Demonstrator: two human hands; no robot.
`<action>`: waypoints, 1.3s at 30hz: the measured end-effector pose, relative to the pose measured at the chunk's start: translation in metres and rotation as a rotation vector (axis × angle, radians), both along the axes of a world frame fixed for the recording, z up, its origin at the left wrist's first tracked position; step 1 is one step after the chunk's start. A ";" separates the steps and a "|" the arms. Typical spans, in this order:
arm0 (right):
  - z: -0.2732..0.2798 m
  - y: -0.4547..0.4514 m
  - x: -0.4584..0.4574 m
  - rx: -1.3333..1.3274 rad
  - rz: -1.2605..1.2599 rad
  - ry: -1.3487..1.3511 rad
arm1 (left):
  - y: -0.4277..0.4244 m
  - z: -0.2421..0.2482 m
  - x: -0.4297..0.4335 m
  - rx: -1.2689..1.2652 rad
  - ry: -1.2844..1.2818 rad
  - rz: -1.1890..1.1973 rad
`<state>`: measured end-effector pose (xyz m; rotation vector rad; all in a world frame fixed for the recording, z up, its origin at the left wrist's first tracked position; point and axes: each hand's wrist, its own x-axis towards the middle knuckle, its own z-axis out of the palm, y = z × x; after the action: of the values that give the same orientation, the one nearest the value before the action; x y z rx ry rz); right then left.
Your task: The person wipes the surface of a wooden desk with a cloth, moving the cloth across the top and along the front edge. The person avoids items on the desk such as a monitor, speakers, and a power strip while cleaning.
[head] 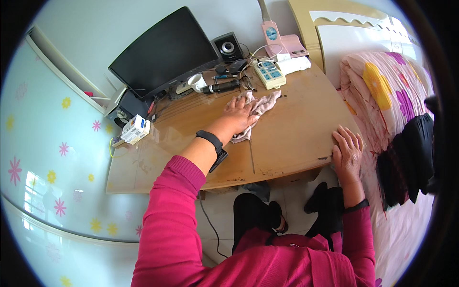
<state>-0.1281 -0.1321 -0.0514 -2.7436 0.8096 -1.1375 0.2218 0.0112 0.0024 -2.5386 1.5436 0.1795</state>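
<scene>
My left hand (239,116) lies flat on a crumpled pale pink cloth (263,104), pressing it against the brown wooden desk (294,125). A black band is around that wrist. My right hand (348,149) rests at the desk's right edge beside the bed, holding nothing, its fingers slightly apart. Just behind the cloth lie a black flashlight (221,87) and a pair of glasses (248,82). A white mug (197,83) lies tipped at the flashlight's left end. The cream power strip (269,74) is behind the cloth, to its right.
A monitor (165,50) stands at the back between two speakers (228,47) (123,109). Small white boxes (136,129) sit at the left. Behind the power strip are a white roll (293,65) and a pink lamp base (274,39). The bed (398,229) with folded bedding adjoins the right side.
</scene>
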 end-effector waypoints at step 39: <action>-0.003 -0.008 -0.006 0.033 0.084 -0.002 | 0.160 -0.019 0.000 0.008 -0.041 0.427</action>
<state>-0.1345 -0.1404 -0.0548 -2.7214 0.6993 -1.1010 0.2216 0.1711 -0.0163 -2.8113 0.9652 0.1818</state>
